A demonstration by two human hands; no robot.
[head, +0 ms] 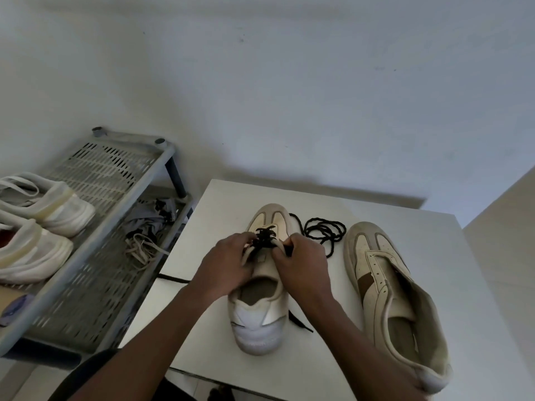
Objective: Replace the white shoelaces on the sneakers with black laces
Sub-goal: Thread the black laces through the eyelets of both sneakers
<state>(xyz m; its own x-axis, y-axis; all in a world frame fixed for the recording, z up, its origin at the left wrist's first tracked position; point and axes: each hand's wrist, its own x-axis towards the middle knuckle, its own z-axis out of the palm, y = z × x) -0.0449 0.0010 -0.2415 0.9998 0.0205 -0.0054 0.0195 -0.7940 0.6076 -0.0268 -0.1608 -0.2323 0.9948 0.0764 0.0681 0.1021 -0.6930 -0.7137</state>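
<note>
Two cream sneakers stand on a small white table, toes pointing away from me. The left sneaker carries a black lace threaded through its front eyelets. My left hand pinches the lace at the shoe's left side. My right hand pinches a black lace end at the right side. A second black lace lies coiled on the table between the toes. The right sneaker has bare eyelets and no lace.
A grey slatted shoe rack stands left of the table. On its top shelf sit two white shoes. Loose white laces and grey cloth lie on its lower shelf. A white wall rises behind the table.
</note>
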